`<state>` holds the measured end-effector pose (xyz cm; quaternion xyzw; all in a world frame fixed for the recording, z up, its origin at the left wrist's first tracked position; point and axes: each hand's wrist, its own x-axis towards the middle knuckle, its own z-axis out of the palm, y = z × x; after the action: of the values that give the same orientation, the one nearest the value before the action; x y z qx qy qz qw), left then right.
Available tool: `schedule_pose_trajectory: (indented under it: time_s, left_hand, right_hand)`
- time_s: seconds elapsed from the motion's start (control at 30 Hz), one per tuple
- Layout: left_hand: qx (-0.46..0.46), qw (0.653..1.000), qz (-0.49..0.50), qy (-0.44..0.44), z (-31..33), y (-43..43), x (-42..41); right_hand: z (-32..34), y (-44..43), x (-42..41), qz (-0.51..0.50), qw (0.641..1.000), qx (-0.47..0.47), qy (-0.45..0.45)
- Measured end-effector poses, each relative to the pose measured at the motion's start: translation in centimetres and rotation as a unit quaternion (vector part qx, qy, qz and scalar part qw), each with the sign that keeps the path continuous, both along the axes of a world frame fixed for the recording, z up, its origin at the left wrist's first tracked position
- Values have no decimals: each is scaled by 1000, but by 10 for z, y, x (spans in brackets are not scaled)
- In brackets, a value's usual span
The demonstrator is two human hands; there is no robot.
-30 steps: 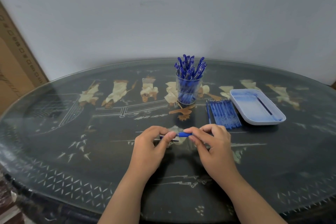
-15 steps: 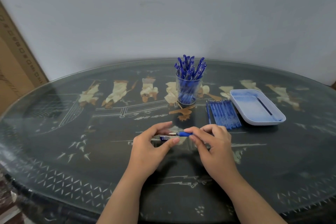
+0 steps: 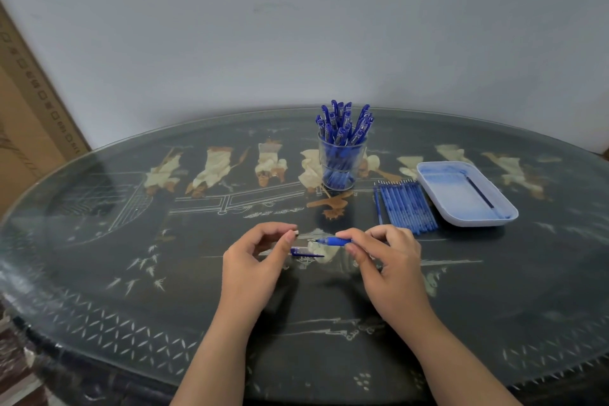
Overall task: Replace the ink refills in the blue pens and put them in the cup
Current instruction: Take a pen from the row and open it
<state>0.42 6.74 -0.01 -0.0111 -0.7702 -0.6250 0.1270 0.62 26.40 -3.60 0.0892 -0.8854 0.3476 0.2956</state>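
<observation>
My right hand (image 3: 385, 260) pinches a blue pen (image 3: 334, 242) by its grip, its bare tip pointing left. The pen's blue cap (image 3: 308, 251) lies on the glass table (image 3: 164, 273) just below the tip, beside the thumb of my left hand (image 3: 255, 260). That hand hovers with loosely curled fingers and nothing between them. Behind the hands stands a clear cup (image 3: 342, 163) packed with several blue pens. A row of several blue refills (image 3: 407, 206) lies to the cup's right.
A shallow white tray (image 3: 438, 175) sits at the right of the refills with one dark refill (image 3: 479, 191) in it. A cardboard box (image 3: 23, 115) leans against the wall at far left. The table's rim runs close to my forearms.
My left hand has pulled the cap off the pen and let it go on the table, then drawn slightly left. The right hand keeps hold of the pen.
</observation>
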Motion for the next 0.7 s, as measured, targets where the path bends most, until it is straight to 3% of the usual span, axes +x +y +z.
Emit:
schedule_pose_trajectory:
  time_s: [0.07, 0.2, 0.33, 0.7]
  left_hand:
    - [-54, 998, 18, 15, 2, -9, -2]
    - [-282, 959, 13, 41, 2, -29, -10]
    - [-374, 927, -1, 0, 0, -25, -13]
    - [-313, 950, -10, -15, -4, -26, -15]
  right_hand:
    - [0, 0, 0, -3, 1000, 0, 2]
    - [0, -1, -1, -6, 1000, 3, 10]
    - [0, -1, -1, -6, 1000, -1, 13]
    - [11, -3, 9, -66, 998, 0, 13]
